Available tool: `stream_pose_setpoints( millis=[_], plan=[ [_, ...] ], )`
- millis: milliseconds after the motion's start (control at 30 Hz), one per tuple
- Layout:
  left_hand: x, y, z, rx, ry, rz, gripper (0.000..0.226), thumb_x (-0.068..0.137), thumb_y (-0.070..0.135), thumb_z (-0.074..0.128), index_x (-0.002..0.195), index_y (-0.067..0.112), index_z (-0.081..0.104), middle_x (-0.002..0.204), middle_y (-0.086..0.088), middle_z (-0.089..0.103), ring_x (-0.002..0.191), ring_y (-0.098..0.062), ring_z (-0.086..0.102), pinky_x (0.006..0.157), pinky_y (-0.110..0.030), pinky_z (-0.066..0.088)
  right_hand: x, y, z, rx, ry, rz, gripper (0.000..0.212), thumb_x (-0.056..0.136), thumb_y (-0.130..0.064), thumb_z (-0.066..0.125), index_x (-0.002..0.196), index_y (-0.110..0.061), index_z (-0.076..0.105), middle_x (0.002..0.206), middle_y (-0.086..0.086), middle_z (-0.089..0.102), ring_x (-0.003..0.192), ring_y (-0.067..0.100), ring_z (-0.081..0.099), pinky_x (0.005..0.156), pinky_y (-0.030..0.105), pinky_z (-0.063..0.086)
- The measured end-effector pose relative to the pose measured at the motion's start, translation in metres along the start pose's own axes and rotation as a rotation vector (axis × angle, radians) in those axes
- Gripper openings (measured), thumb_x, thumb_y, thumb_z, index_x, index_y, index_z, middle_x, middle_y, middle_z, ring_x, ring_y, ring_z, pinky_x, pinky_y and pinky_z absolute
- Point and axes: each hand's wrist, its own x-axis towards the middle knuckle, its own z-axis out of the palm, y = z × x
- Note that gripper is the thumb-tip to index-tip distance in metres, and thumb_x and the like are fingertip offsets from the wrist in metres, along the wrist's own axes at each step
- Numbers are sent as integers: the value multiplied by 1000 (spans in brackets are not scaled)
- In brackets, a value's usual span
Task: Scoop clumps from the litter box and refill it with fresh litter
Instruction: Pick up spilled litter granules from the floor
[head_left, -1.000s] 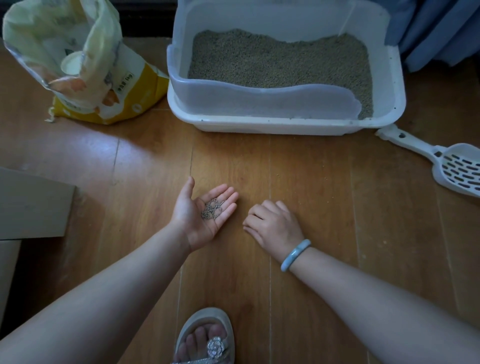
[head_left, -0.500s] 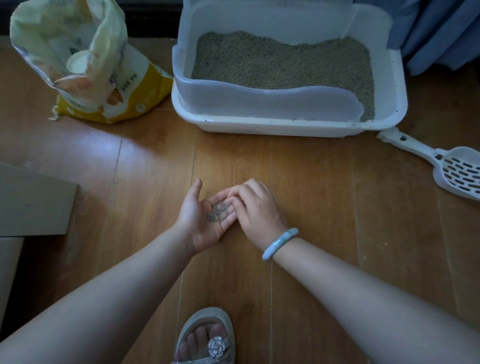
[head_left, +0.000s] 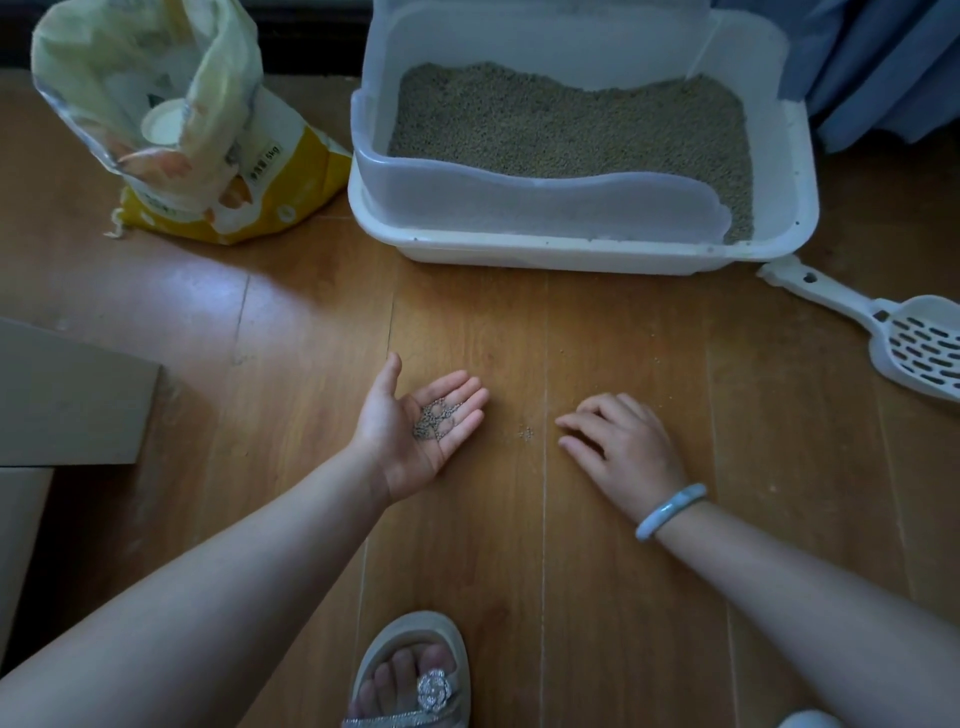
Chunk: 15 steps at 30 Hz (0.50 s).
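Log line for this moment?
left hand: palm up, holding litter granules | right hand: fingers lowered beside stray granules on floor | scoop: lying on floor

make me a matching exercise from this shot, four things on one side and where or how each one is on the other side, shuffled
Column A
1. litter bag
2. scoop
3. left hand
4. right hand

Column B
a. palm up, litter grains resting in it
b. open-topped, on the floor left of the litter box
c. palm down, low over the floor, bracelet at the wrist
d. lying on the floor right of the litter box

Pairs: 1-b, 2-d, 3-a, 4-c
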Motion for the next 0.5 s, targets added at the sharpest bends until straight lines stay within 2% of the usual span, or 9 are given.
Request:
stream_pose_setpoints(
  millis=[100, 300, 400, 500],
  plan=[
    [0, 0, 1, 0, 6, 11, 73, 93, 63, 34, 116, -1, 61, 110, -15, 70, 99, -26, 69, 85, -39, 55, 5, -12, 8, 7, -4, -35, 30, 83, -38, 51, 94, -20, 72, 85, -4, 62, 77, 17, 55, 67, 32, 45],
    [1, 3, -1, -9, 22, 19, 73, 93, 63, 34, 115, -1, 61, 110, -16, 70, 99, -27, 69, 85, -40, 55, 17, -21, 23, -47, 41, -72, 13, 78, -31, 65, 86, -24, 72, 83, -7, 64, 73, 17, 57, 67, 27, 36],
    [3, 2, -2, -14, 26, 20, 74, 93, 63, 35, 115, -1, 61, 110, -16, 70, 100, -27, 69, 85, -40, 55, 20, -20, 22, -108, 41, -184, 18, 85, -30, 55, 76, -21, 68, 78, -6, 62, 69, 16, 54, 63, 27, 33],
    [4, 1, -2, -13, 23, 14, 74, 93, 63, 34, 116, -1, 61, 110, -16, 70, 99, -27, 69, 84, -39, 55, 22, -18, 21, -173, 41, -306, 20, 88, -23, 52, 74, -16, 64, 75, -1, 61, 66, 18, 53, 61, 29, 32]
  ],
)
